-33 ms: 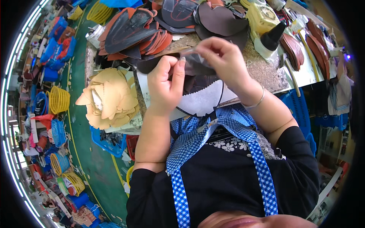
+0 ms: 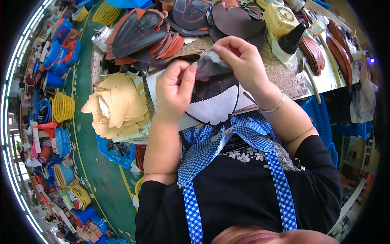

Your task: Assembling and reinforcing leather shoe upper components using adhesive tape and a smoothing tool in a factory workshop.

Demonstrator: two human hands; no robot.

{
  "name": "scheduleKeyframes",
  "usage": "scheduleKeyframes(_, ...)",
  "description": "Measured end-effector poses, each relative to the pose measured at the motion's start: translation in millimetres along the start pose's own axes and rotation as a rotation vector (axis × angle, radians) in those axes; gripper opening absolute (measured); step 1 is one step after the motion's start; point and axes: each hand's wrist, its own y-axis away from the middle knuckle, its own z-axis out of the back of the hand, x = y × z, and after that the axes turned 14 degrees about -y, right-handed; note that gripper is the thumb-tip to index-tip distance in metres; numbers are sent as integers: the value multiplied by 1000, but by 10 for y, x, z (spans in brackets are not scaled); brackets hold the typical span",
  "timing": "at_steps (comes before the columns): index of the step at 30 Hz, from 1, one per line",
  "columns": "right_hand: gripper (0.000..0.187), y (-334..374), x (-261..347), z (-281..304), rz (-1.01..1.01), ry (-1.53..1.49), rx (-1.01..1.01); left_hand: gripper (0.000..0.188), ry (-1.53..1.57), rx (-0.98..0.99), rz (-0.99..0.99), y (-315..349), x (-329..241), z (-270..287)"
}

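Note:
Between my two hands is a thin dark sheet, partly shiny and see-through toward its top edge. My left hand pinches its left side between thumb and bent fingers. Higher up, my right hand pinches its upper right edge. Whether it is one layer or two I cannot tell. Below them, on a white board, lies a dark rounded leather piece carrying a pale grey panel with a zigzag upper edge. My hands partly cover that piece.
Cut black and orange leather pieces are heaped at the far side. Tan pieces pile at the left. A black-capped bottle and a yellowish container stand far right. Blue baskets sit below the table edge.
My right hand has shifted slightly right and up, and the thin sheet is stretched more openly between my hands. My left hand has moved slightly left.

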Motion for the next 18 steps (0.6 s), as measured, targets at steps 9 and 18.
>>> scheduleKeyframes(9, 11, 62, -182, -492, 470, 435, -92, 29, 771, -181, 579, -74, -89, -85)
scheduleKeyframes(18, 11, 17, -341, -762, 485, 542, -75, 26, -523, -405, 233, -150, 298, 35)
